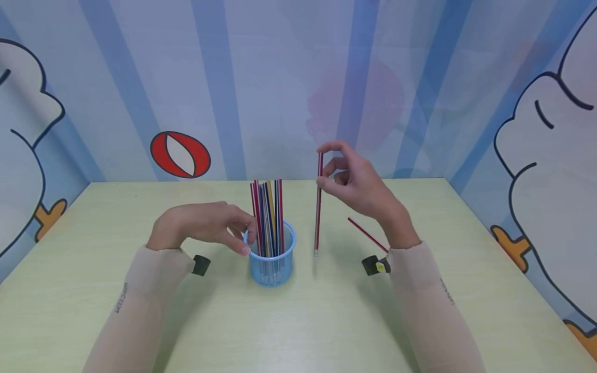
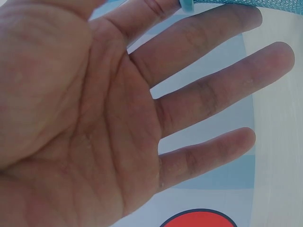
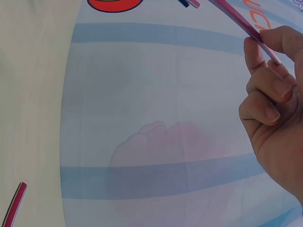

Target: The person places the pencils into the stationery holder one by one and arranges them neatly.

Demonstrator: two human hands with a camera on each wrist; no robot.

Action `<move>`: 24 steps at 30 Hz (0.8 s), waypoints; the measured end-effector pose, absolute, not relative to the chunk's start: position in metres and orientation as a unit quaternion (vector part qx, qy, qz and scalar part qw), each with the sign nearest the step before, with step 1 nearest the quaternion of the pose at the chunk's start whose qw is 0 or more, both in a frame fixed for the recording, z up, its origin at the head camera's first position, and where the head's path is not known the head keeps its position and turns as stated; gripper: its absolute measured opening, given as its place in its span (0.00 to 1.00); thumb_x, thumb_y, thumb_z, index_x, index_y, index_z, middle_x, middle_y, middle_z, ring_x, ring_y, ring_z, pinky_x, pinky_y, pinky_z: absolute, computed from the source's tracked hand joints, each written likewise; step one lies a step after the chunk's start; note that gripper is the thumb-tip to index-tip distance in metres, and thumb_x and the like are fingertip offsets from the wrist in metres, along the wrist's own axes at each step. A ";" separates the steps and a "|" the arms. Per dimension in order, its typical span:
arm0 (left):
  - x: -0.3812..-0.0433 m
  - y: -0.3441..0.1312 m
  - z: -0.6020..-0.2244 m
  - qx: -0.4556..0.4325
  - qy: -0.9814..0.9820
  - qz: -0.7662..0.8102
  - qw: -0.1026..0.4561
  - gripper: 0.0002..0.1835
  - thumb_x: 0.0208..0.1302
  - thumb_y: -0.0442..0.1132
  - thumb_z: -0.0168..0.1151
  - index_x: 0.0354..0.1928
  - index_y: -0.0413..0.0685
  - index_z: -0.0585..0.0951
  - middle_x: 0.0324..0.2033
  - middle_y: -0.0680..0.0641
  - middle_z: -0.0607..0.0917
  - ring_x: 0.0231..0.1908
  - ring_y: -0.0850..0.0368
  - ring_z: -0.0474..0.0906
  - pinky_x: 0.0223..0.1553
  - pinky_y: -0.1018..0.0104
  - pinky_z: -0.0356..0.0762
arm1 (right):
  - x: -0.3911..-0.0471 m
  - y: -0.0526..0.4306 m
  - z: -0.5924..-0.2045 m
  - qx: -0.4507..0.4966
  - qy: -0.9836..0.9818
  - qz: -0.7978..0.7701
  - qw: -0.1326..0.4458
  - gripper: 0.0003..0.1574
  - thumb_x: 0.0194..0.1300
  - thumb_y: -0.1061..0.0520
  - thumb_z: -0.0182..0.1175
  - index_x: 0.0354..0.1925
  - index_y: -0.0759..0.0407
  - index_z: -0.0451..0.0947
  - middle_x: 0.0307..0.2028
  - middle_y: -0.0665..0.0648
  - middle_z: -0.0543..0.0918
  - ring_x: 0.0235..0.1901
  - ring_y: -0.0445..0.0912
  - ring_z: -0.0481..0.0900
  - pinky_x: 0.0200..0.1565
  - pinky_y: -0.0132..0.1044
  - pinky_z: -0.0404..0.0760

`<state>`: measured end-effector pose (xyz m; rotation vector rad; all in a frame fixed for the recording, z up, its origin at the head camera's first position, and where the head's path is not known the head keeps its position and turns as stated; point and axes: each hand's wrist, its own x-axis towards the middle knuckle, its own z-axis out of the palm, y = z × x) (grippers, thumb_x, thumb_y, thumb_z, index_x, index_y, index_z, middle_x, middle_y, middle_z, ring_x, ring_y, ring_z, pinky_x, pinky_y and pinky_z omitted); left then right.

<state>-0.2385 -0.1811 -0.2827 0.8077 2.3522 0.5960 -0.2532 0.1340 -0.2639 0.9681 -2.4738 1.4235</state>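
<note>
In the head view my left hand pinches the left rim of a light blue mesh cup between thumb and finger. Its other three fingers extend straight in the left wrist view. Several pencils in red, dark blue and yellow stand upright in that cup. To the right of it, my right hand holds a dark red pencil near its top, thumb and fingertips on the shaft. This pencil hangs nearly vertical, silvery end down. The right wrist view shows the same pencil slanting between the fingers.
Another red pencil lies on the pale table, partly behind the right wrist. A blue striped backdrop with cartoon drawings rises behind the table and along both sides.
</note>
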 end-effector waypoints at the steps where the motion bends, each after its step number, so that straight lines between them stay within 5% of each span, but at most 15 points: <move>1: -0.238 -0.181 -0.283 0.302 0.881 0.223 0.287 0.09 0.63 0.48 0.70 0.40 0.57 0.80 0.52 0.52 0.83 0.55 0.51 0.79 0.57 0.45 0.75 | -0.253 0.134 -0.263 0.323 -0.814 0.478 0.064 0.30 0.69 0.60 0.63 0.64 0.50 0.64 0.36 0.56 0.80 0.20 0.51 0.68 0.27 0.38 0.73; 18: -0.239 -0.181 -0.283 0.297 0.883 0.218 0.289 0.09 0.63 0.47 0.70 0.41 0.56 0.80 0.53 0.51 0.83 0.55 0.50 0.79 0.57 0.45 0.75 | -0.248 0.134 -0.258 0.324 -0.755 0.563 0.086 0.28 0.70 0.63 0.60 0.63 0.52 0.63 0.36 0.60 0.80 0.17 0.48 0.63 0.28 0.36 0.70; 24: -0.239 -0.180 -0.283 0.294 0.884 0.218 0.291 0.10 0.63 0.48 0.70 0.41 0.55 0.80 0.53 0.52 0.83 0.55 0.50 0.79 0.56 0.45 0.76 | -0.247 0.135 -0.256 0.323 -0.738 0.581 0.111 0.28 0.69 0.65 0.59 0.63 0.54 0.62 0.36 0.61 0.80 0.23 0.51 0.79 0.36 0.34 0.79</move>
